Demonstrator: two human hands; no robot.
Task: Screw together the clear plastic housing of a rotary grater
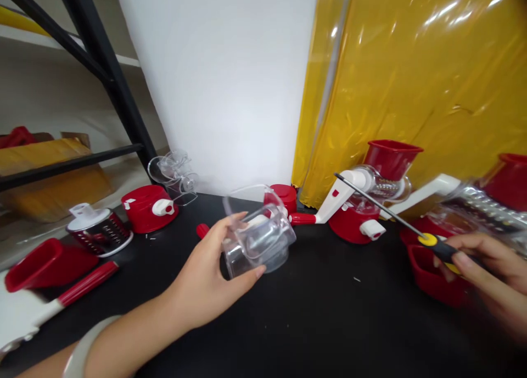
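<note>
A pale bangle (pixel 88 345) sits behind the left hand (pixel 208 276), whose fingers pinch a clear plastic piece (pixel 259 240). The right hand (pixel 492 268) wraps its fingers round a screwdriver (pixel 430 240). Tabletop (pixel 329 317) room lies between.

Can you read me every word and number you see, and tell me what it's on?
There are none that can be read.
White crank: a small red mark, too small to tell if it's a sign.
Red base at left: a whitish patch, too small to read.
Screwdriver and clear plastic part: no readable writing.
</note>
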